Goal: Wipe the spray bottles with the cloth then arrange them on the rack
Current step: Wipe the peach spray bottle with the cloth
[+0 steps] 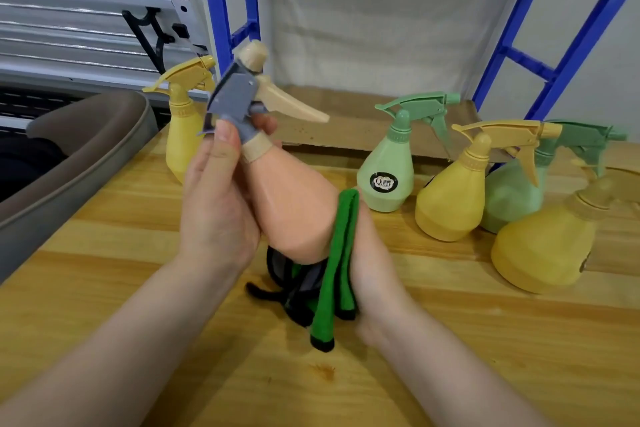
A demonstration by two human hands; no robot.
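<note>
From the head camera, both hands meet over the wooden worktop (104, 288) around a peach spray bottle (294, 211), which is tilted with its grey and beige trigger head up and to the left. The left hand (218, 204) grips the bottle at the neck, thumb up against the grey trigger housing and fingers curled round behind. The right hand (370, 263) presses a green cloth (341, 253) with black edging against the bottle's lower right side; the cloth hangs in folds below the bottle's base and its fingers are hidden behind it, so I can only say the hand is closed around the cloth. Just behind the left hand stands a yellow spray bottle (180, 135), upright. To the right of the right hand stand more bottles: a green spray bottle (389, 177) with a black round label, then a yellow bottle (450, 204), a second green bottle (512, 194) touching behind it, and nearest, another yellow bottle (543, 246). Beyond them rise the blue rack (540, 45) uprights. Left of the left hand sits a grey bin (69, 166) rim.
</note>
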